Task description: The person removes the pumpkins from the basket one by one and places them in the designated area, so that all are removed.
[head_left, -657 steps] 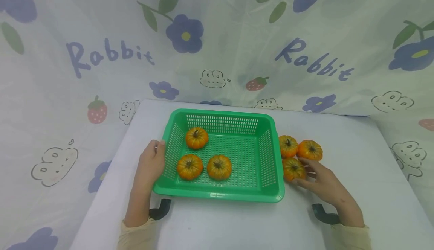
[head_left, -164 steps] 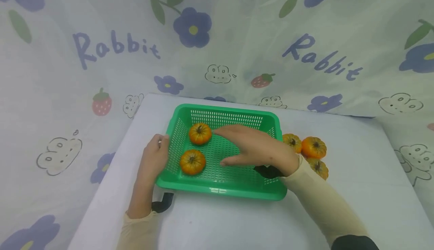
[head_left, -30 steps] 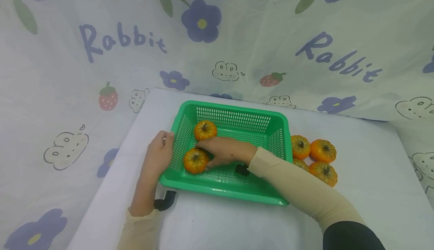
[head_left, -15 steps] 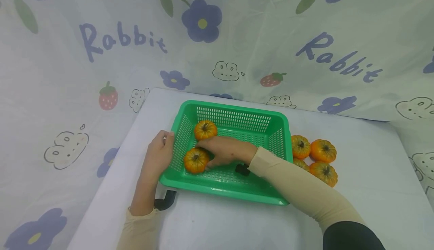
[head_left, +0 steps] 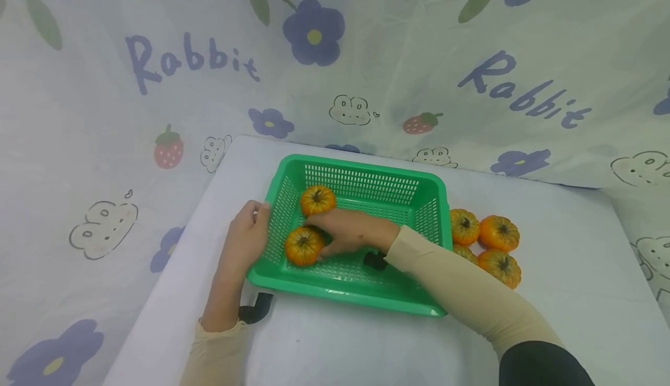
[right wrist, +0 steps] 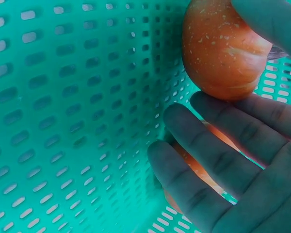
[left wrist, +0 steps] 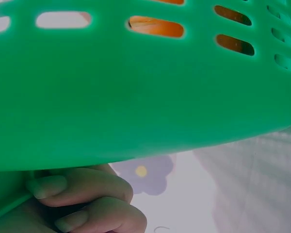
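Note:
In the head view my left hand [head_left: 246, 235] grips the left rim of a green plastic basket [head_left: 345, 297]; its curled fingers [left wrist: 87, 187] show under the rim in the left wrist view. My right hand [head_left: 349, 232] reaches into the basket and holds the nearer of two small orange pumpkins [head_left: 302, 247] between thumb and fingers. That pumpkin [right wrist: 223, 53] fills the upper right of the right wrist view, thumb above it, forefinger against its underside. The other pumpkin [head_left: 317, 200] sits just behind it, near the back left corner.
Several more pumpkins [head_left: 499, 233] lie clustered on the white table [head_left: 565, 240] against the basket's right side, one partly hidden by its wall. A printed curtain [head_left: 366, 54] hangs behind and beside the table. My right sleeve [head_left: 466, 290] crosses the basket's right front corner.
Since the oldest frame, the basket's pumpkins have gone from three to two, and the group outside has grown. My right hand has moved left into the basket; during the last second it stays nearly still.

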The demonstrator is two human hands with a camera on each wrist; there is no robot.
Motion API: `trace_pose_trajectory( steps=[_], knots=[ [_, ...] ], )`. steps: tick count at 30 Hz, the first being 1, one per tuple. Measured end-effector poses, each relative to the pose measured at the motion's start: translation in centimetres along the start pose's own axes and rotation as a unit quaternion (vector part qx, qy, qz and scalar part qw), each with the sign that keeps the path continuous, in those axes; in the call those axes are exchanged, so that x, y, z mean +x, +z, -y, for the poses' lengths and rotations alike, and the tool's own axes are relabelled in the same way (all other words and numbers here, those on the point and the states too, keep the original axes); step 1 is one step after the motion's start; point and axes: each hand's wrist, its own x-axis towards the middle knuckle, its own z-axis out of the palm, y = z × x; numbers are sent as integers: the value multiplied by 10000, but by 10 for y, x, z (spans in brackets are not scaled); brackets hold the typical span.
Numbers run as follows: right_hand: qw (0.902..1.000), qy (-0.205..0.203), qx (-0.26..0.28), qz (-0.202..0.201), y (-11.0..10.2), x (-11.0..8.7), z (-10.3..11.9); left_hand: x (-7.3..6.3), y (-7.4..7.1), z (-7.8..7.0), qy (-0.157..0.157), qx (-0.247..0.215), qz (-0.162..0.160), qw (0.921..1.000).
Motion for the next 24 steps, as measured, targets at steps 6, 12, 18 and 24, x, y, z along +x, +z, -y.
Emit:
trace_pose_trajectory(
  steps=[6,12,18,24],
  knots=[
    [9999,31,14,-94,-2,-2,0,-1,0,-2,-16,-30,26,10000],
    [9997,108,82,-190,-6,-6,0,-2,0,-1,-24,-38,2,10000],
    [9997,91,4,-248,-8,-10,1,-1,1,0,21,-64,0,10000],
    [9989,87,116,-438,-14,-18,6,-3,-3,-3,25,73,41,10000]
  ],
)
